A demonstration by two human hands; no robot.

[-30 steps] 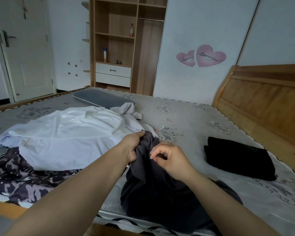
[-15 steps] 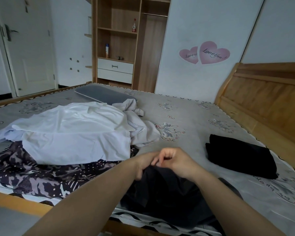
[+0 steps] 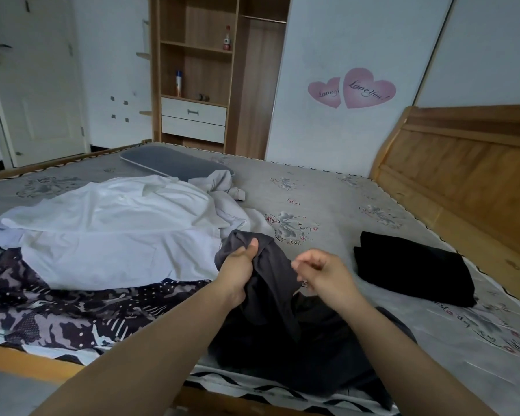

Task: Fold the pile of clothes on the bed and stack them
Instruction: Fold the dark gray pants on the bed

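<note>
A dark grey garment (image 3: 276,301) lies bunched at the near edge of the bed (image 3: 327,205). My left hand (image 3: 237,270) grips its raised top fold, thumb up against the cloth. My right hand (image 3: 321,276) hovers just right of that fold with fingers loosely curled; whether it pinches the cloth is unclear. To the left lies a pile: a white garment (image 3: 102,229) over a dark patterned one (image 3: 57,313), with a pale grey piece (image 3: 222,187) behind. A folded black garment (image 3: 412,265) sits on the right of the bed.
A grey pillow (image 3: 174,163) lies at the far side of the bed. The wooden headboard (image 3: 463,172) runs along the right. A wardrobe with shelves and drawers (image 3: 204,85) stands behind, and a white door (image 3: 33,85) is at the far left.
My left hand has lifted the top of the dark grey garment up and away from me. My right hand has come apart from the left and moved to the right.
</note>
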